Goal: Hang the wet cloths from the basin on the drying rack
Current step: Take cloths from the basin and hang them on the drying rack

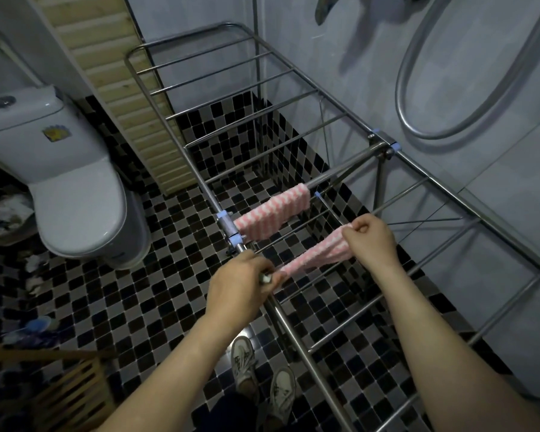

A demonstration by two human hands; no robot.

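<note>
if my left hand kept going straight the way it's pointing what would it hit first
Probably the hung striped cloth on the drying rack: the left hand, holding the second cloth by its end, points forward-right at the hung one's near edge. Depth is unclear; it might pass just over.

The rack (300, 338) is made of steel tubes with thin rods across and stands open beside the wall. The first cloth (272, 213), fluffy with pink and white stripes, hangs folded over the thick middle bar. The second cloth (321, 254), of the same kind, is stretched just over a thin rod, and the left hand (240, 285) and the right hand (371, 238) pinch its ends.
</note>
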